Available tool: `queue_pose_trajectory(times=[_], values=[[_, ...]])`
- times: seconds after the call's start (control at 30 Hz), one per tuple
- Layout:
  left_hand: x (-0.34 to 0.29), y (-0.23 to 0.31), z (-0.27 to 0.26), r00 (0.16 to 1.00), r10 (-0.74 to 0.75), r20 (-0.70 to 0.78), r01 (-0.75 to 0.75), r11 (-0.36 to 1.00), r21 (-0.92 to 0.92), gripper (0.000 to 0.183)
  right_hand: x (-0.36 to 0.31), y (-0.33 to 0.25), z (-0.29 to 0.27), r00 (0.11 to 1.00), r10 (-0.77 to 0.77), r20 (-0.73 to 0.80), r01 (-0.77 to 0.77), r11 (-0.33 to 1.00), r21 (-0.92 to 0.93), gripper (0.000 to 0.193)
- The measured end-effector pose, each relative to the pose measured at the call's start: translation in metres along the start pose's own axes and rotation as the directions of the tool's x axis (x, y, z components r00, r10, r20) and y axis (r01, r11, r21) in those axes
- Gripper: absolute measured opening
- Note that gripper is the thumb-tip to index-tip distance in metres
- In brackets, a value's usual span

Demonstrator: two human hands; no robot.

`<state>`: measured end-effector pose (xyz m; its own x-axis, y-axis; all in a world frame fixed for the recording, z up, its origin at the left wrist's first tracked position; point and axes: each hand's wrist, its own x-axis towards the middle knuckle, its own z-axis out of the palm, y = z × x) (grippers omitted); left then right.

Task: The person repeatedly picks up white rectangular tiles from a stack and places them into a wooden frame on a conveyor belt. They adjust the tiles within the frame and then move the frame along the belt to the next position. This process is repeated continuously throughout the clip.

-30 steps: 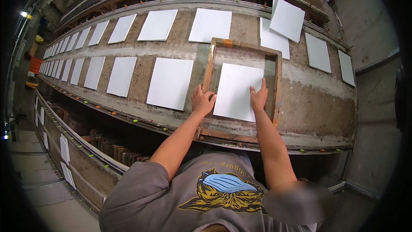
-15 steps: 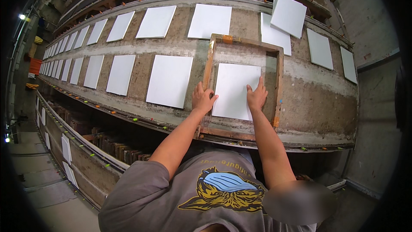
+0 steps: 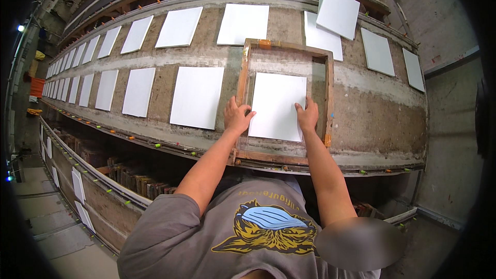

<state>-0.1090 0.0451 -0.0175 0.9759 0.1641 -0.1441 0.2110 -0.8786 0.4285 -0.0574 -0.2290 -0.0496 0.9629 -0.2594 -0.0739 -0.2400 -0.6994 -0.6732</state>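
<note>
A white square panel [image 3: 278,106] lies flat on the long table [image 3: 380,124], inside a wooden frame [image 3: 329,85]. Clear sheet or mesh seems to show along the frame's left side. At the panel's left edge is my left hand [image 3: 238,116], its thumb reaching the edge and its fingers spread toward the frame's left bar. My right hand [image 3: 308,115] lies along the opposite edge, thumb on or close to the white face and apart from the fingers. Both hands are open, with the panel between them. Some fingertips are hard to make out.
Two rows of white panels [image 3: 197,97] run along the table to the left. Behind the frame, a tilted panel [image 3: 338,13] overlaps others. Small coloured clips [image 3: 157,145] line the table's edges. A wall [image 3: 452,113] stands at the right.
The whole view has shifted slightly, with the table scene now a little further left and up. My right fingers have drawn in closer to the panel's edge; the panel stays inside the frame.
</note>
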Motion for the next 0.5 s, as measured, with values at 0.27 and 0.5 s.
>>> queue_pose_trajectory(times=[0.27, 0.5], values=[[0.0009, 0.0007, -0.0002, 1.0, 0.0, -0.001, 0.0, 1.0, -0.02, 0.033, 0.0019, -0.0016, -0.0025, 0.999, 0.024, 0.022, -0.024, 1.0, -0.003, 0.059], [0.0021, -0.001, 0.0004, 0.998, -0.027, 0.049, 0.029, 0.999, -0.034, 0.035, -0.0006, -0.0072, -0.0043, 0.999, 0.033, 0.014, -0.032, 0.999, -0.017, 0.057]])
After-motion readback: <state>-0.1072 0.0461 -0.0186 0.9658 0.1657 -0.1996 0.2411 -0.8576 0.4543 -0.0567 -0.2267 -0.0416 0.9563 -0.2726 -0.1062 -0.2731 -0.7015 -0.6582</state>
